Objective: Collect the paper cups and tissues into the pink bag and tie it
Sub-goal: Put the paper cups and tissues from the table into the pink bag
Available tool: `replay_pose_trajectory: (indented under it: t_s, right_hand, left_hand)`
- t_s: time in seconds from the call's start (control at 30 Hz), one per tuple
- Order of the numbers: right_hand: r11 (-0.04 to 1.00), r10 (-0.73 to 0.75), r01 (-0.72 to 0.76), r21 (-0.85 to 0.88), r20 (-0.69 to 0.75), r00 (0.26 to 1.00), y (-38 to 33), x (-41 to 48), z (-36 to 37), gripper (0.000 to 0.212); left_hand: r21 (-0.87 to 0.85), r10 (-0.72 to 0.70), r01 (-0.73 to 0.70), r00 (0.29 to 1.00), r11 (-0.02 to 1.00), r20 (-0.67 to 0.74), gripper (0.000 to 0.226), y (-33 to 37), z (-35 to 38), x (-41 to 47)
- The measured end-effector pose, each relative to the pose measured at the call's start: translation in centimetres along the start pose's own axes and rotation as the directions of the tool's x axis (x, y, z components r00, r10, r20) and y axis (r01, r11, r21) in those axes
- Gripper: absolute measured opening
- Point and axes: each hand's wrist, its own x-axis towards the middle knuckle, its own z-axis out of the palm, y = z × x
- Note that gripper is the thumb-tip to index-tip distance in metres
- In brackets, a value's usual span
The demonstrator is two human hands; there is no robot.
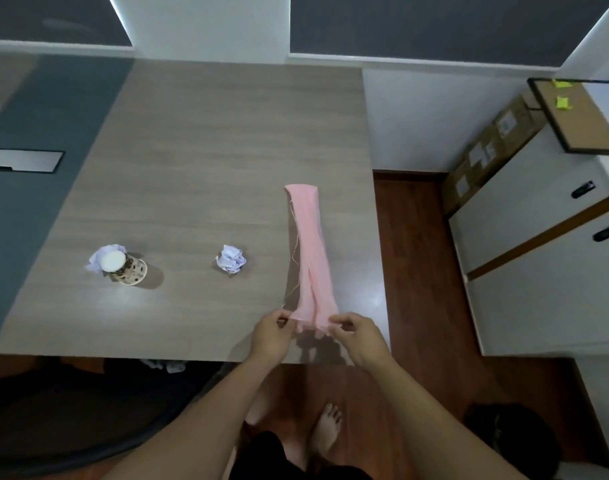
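Note:
A long, narrow pink bag [310, 244] lies flat on the wooden table [199, 140], stretched away from me near the right edge. My left hand [270, 336] pinches the left side of its near end, and my right hand [360, 336] pinches the right side. A crumpled white tissue [231, 259] sits in the middle of the table. Further left stands an upside-down paper cup [125, 268] with brown spots, and a second crumpled tissue [100, 258] lies against its far left side.
The table's right edge runs just beside the bag, with wooden floor [410, 237] beyond. White cabinets [525, 244] and cardboard boxes [486, 147] stand at the right. A grey strip with a metal plate [24, 160] lies at the left. My bare feet [325, 431] show below.

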Motion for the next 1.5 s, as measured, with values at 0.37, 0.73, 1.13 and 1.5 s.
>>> replay_pose_trajectory:
  t_s: [0.37,0.73,1.13,1.5]
  right_hand:
    - [0.945,-0.015,0.079,0.319,-0.196,0.981,-4.8,-0.6,-5.9,0.018]
    - [0.954,-0.276,0.221,-0.203,-0.307,0.911,-11.6,-0.2,-2.4,0.03]
    - [0.939,-0.336,0.326,-0.11,-0.084,0.938,-16.9,1.4,2.5,0.029]
    - [0.612,0.074,-0.077,0.787,0.04,0.996,-21.9,3.1,1.7,0.026]
  left_hand:
    - [-0.666,-0.136,0.016,0.982,0.745,-0.128,0.03,6.6,-7.1,-2.3]
    - [-0.509,0.099,-0.112,0.994,0.853,-0.054,0.023,10.4,-12.2,1.0]
    - [-0.29,0.197,-0.144,0.967,0.946,0.159,0.032,11.2,-14.9,4.0]
    - [-0.209,0.217,-0.189,0.969,0.959,0.121,0.006,10.7,-13.5,3.8]
